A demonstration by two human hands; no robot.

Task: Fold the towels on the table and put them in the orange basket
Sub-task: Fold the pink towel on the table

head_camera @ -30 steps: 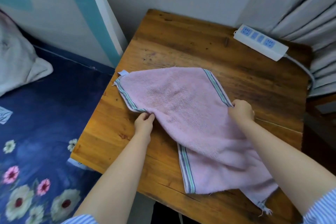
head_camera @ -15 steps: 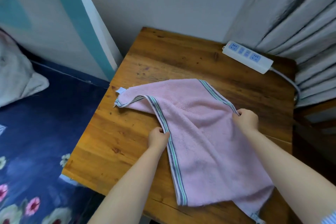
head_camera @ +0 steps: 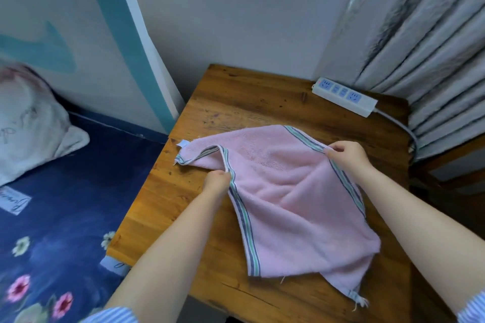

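Frayed corner hangs off the near edge of the wooden table point(head_camera: 236, 102), and the pink towel point(head_camera: 294, 207) runs long from there toward the far left. Left hand point(head_camera: 216, 183) pinches one striped hem, right hand point(head_camera: 346, 156) pinches the other, terry sagging soft between them; white power strip point(head_camera: 345, 99) beyond

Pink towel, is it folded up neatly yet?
Not yet. The pink towel lies loosely doubled and wrinkled, with both hands pinching its striped edges.
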